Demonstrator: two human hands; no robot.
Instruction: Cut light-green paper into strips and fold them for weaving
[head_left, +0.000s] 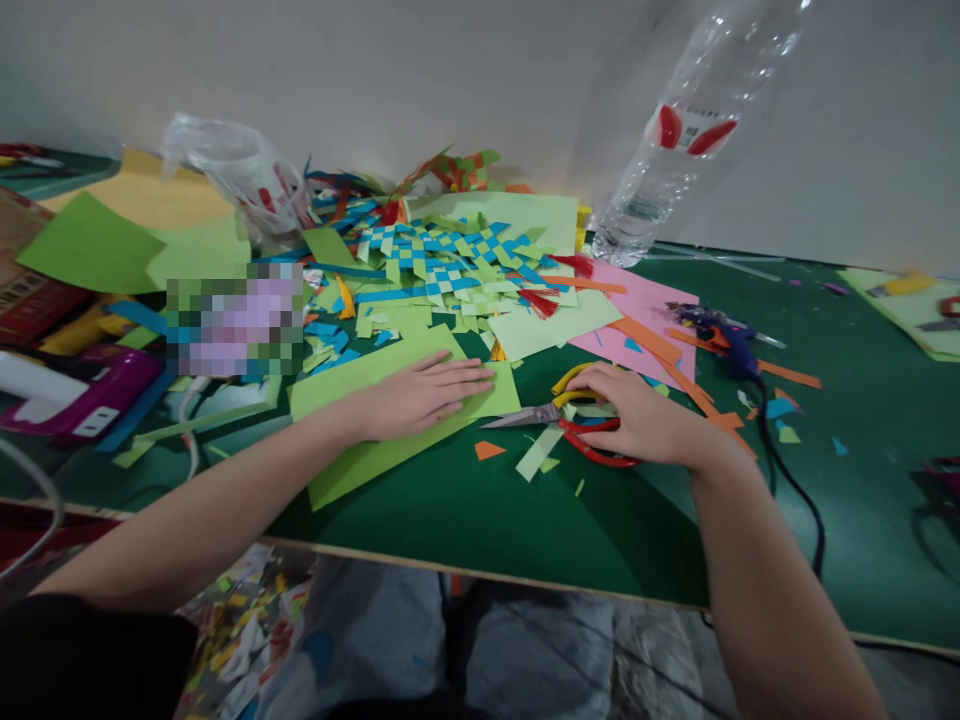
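My left hand [420, 397] lies flat, fingers stretched to the right, on a bright green paper sheet [352, 470] on the dark green table. To its right, my right hand [630, 412] is curled over the handles of the scissors [559, 412], one yellow and one red. Their blades point left, close to the sheet's right edge, and look nearly closed. Just below the blades are an orange scrap [490, 451] and a pale green strip [539, 453].
Woven blue and green paper strips [450, 250] pile up behind my hands. A clear bottle [675, 140] stands at the back right, a glue gun [727, 338] in front of it. A bagged cup [255, 180] stands back left; a purple device [97, 393] lies far left.
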